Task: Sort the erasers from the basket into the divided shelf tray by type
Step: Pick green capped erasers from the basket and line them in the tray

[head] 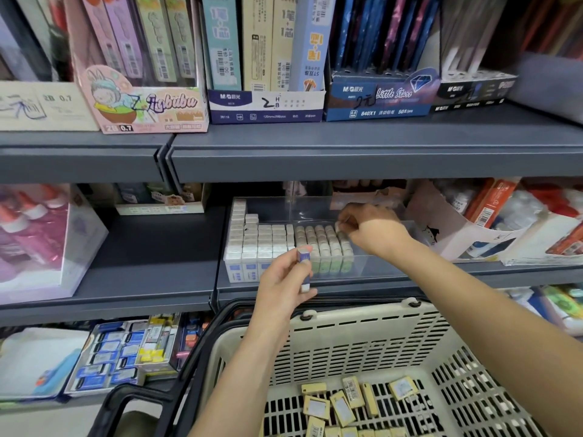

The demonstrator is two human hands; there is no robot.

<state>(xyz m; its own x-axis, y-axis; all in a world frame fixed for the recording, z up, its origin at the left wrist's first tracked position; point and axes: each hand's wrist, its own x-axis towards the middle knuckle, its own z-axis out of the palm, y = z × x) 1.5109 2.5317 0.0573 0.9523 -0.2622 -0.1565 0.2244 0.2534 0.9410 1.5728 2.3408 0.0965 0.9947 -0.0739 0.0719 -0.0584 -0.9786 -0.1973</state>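
So it's the placing step that's being worked on here, with both hands at once. A small pale eraser (338, 227) is being pinched by the right hand (369, 230), fingers curled round it, right at the back of the green-sleeved rows (321, 247) in the clear tray (378, 269) on the middle shelf (157, 247). Whether it's being seated or just touched to the row can't be told, it's too small.

Meanwhile a blue-sleeved eraser (304, 271) is being held upright in the left hand (280, 282), gripped between thumb and fingers, just in front of the tray and above the basket (362, 335). It looks like it's being lined up for the blue-and-white stack (252, 244) in the tray's left part. So the next move is probably calling for a short reach up and left, with the sleeve turned to match its neighbours.

Plenty is being left for later too. A heap of yellow-sleeved erasers (340, 405) is lying loose on the basket floor, and no yellow group is being shown in the tray. Those are likely going to be needing the section right of the green rows. Roughly mid-task, I'd guess.
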